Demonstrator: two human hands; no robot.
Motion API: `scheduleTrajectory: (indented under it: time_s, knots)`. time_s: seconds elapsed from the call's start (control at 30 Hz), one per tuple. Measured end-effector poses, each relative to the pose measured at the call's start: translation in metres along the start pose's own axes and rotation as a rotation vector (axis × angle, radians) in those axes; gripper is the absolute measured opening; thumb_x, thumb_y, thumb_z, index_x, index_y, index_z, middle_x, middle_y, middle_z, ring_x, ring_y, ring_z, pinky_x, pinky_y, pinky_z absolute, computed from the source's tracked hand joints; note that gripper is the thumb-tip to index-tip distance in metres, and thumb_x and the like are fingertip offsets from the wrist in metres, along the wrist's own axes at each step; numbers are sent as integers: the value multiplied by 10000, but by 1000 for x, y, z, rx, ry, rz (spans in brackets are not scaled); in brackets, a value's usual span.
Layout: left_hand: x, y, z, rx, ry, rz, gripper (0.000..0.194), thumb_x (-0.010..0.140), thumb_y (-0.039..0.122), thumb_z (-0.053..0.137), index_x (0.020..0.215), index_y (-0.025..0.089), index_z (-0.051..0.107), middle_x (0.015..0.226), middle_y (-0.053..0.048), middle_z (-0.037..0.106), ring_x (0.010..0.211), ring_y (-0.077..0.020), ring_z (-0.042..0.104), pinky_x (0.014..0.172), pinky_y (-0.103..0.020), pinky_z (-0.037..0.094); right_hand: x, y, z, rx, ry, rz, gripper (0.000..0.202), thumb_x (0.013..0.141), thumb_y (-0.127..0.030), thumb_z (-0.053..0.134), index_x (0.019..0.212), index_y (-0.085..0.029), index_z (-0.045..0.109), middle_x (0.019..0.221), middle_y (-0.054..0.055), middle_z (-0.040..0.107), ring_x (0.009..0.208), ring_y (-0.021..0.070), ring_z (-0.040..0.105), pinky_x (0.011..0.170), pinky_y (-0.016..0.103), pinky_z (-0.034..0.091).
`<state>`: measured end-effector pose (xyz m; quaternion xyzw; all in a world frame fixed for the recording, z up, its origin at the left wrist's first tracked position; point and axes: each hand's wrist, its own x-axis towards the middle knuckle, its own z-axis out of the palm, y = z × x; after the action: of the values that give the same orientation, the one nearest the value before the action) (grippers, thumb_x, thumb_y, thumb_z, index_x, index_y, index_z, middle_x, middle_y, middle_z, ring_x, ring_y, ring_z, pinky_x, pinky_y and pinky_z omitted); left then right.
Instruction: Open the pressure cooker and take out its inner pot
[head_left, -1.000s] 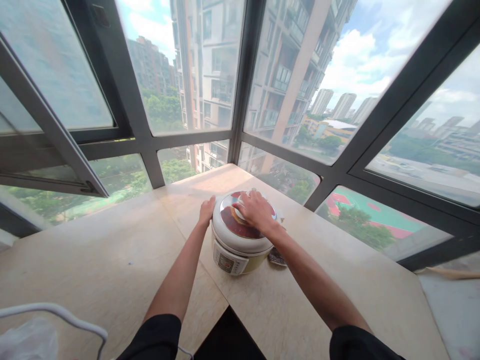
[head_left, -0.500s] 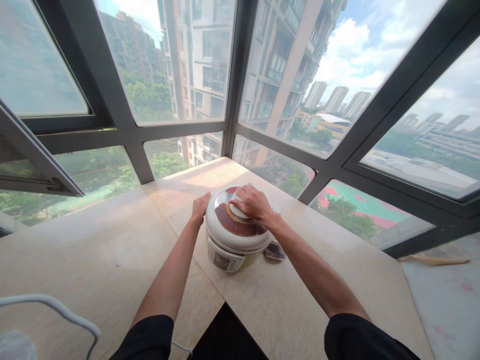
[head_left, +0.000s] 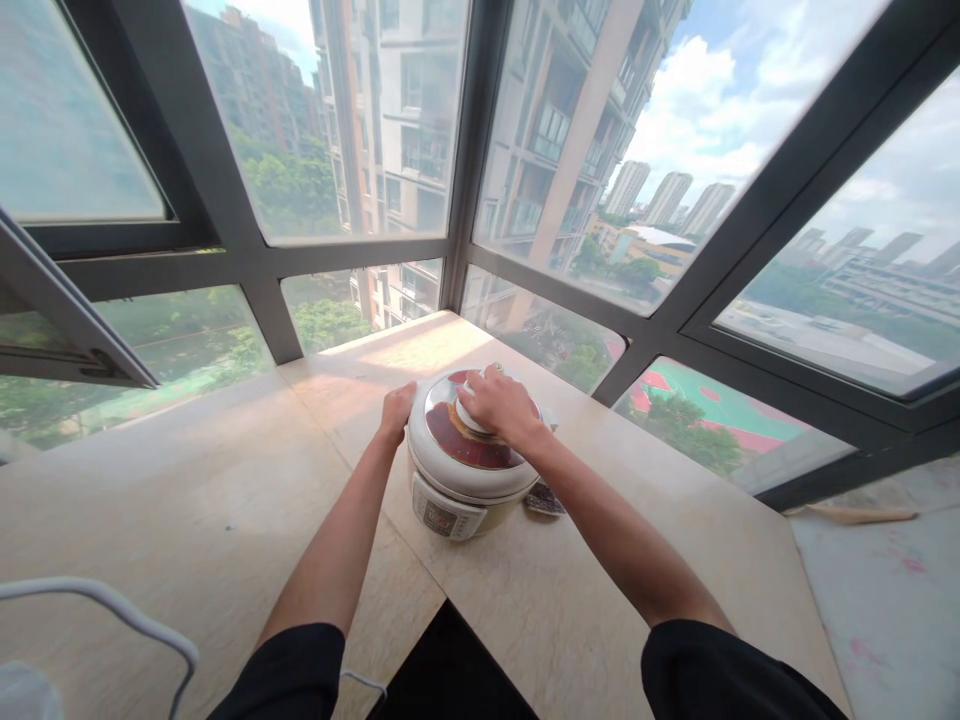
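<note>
Gripping lid knob with your right hand, fingers curled | left hand flat against rice cooker side | cooker on windowsill counter | poses unchanged, view shifted.

Your two arms are bare from the upper arm down, each ending in a bare left hand and right hand. You wear a black short-sleeved top, its sleeves loose above the elbows. No rings, watch or gloves show.
</note>
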<state>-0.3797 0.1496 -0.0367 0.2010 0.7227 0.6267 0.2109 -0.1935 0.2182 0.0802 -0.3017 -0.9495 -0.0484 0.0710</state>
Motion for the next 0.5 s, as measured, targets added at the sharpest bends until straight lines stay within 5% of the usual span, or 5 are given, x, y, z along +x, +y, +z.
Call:
scheduleTrajectory:
  time_s: [0.5]
  knots:
    - [-6,5,2,-103,0,-44,346,877,222,564,578,215,389,540,19,396,661,-155,376,587,-258,320,7,-24,-8,152,-29,290,465,1054,-457,444,1307,-112,625,1264,235,624,1116,303,650,886,390,536]
